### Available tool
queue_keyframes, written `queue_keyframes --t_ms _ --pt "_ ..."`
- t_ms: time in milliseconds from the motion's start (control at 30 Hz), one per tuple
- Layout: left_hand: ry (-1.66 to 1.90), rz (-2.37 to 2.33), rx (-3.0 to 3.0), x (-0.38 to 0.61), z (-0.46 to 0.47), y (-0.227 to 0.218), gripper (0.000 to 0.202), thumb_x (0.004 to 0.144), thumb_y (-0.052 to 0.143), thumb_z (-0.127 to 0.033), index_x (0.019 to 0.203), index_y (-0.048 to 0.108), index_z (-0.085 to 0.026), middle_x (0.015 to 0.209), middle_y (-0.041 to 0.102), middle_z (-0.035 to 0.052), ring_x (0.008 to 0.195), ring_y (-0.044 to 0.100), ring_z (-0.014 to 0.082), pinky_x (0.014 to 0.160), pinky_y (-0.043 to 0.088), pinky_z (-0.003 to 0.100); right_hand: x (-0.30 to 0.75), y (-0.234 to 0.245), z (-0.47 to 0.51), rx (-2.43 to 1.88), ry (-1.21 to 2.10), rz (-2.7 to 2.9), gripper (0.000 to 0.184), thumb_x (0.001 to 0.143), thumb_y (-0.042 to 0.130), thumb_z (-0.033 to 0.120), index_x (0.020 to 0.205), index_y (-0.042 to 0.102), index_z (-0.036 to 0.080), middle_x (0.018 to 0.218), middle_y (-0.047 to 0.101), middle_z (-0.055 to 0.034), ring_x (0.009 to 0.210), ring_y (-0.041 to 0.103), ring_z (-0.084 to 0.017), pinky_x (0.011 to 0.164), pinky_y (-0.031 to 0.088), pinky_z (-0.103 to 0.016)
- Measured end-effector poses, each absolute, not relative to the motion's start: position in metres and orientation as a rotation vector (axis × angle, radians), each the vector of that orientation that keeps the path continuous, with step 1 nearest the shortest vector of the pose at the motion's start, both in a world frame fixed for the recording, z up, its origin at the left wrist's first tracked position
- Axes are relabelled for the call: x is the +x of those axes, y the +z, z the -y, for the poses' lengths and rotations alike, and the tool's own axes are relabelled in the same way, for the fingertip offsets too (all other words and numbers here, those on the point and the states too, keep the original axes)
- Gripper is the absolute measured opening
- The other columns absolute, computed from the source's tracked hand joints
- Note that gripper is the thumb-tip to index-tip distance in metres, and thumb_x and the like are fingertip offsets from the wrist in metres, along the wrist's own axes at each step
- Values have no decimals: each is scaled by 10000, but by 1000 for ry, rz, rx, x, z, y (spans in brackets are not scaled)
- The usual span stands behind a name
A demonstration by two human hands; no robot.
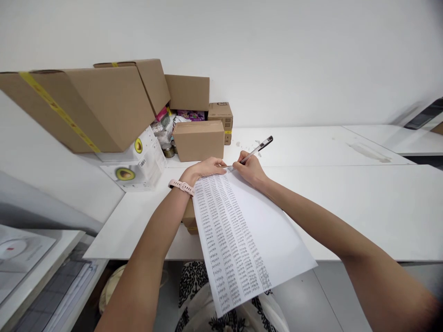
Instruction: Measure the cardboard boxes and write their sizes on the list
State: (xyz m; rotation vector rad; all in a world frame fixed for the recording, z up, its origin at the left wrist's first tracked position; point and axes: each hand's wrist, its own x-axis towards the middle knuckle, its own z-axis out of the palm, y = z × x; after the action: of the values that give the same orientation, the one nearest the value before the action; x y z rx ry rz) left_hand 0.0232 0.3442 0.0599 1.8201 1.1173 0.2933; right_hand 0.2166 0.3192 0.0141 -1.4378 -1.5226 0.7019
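The handwritten paper sheet (277,240) slants across the near middle of the desk (367,203), over a small cardboard box (189,217), its near end reaching past the desk's near edge. It should be light, limp and easily creased, best steadied flat-handed at the far left edge or lifted by its margins. The slim pen (266,142) looks light, stiff and smooth, best pinched low on the barrel. The right hand (252,169) grips it so, tip down at the sheet's far end, the forearm slanting in from the near right. The left hand (208,167) lies unclenched across the far left corner, wrist bent rightward, fingers extended.
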Motion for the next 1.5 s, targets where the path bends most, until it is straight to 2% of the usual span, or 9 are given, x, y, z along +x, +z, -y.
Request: queue_keyframes --t_ms 500,700,767,900,1067,1167,1300,1400,1500 --pt "301 -1115 1821 23 -345 59 342 756 715 -300 1073 695 -171 1091 725 111 983 681 263 755 499 333 216 13 -320 -1321 646 1444 221 736 620 259 685 406 235 587 402 58 574 374 -125 547 294 -272" --pt "283 -1077 1857 21 -350 56 401 754 714 -312 1125 692 -162 1133 713 118 1023 670 264 825 499 351 219 30 -312 -1161 674 1317 340 919 529 566 950 555 228 718 623 3 585 564 -135 587 423 -281" --pt "281 -1071 1834 20 -350 55 410 753 721 -311 1132 688 -156 1155 704 125 1031 668 257 827 499 344 232 38 -299 -1179 574 1287 385 940 486 593 986 573 221 711 648 -16 588 606 -151 574 436 -284" --pt "291 -1065 1806 18 -349 55 389 747 734 -300 1108 688 -164 1155 701 123 1027 670 246 819 501 334 274 39 -241 -1498 394 1317 438 940 523 590 702 528 221 579 620 -32 592 614 -177 628 460 -310" --pt "293 -1056 1825 16 -348 54 427 770 730 -346 1158 686 -174 1227 694 137 1066 669 264 828 507 352 300 15 -149 -1644 950 1471 558 859 582 713 616 464 225 546 523 -5 482 467 -138 496 357 -288" --pt "240 -1112 1878 19 -348 56 464 775 726 -367 1187 682 -158 1305 672 163 1136 653 293 888 505 368 292 4 -120 -1499 1063 1434 515 792 713 639 680 412 236 586 412 48 503 356 -109 479 281 -257" --pt "274 -1262 2045 17 -342 68 612 793 712 -410 1347 606 -174 1515 534 172 1357 522 334 1066 442 416 282 2 -109 -1347 862 1364 515 758 792 502 666 358 241 607 362 56 532 308 -108 474 266 -250" --pt "622 -1405 2231 -2 -317 84 638 866 627 -422 1444 528 -170 1574 479 153 1453 429 314 1182 339 442 295 2 -107 -1234 654 1335 462 800 781 422 669 374 246 619 400 42 540 345 -123 477 310 -264" --pt "1173 -1504 2242 -33 -269 92 504 908 577 -398 1368 602 -192 1436 625 87 1339 557 269 1155 402 426 327 -6 -108 -1201 423 1145 472 767 820 378 669 378 245 648 405 36 577 380 -128 520 362 -275"
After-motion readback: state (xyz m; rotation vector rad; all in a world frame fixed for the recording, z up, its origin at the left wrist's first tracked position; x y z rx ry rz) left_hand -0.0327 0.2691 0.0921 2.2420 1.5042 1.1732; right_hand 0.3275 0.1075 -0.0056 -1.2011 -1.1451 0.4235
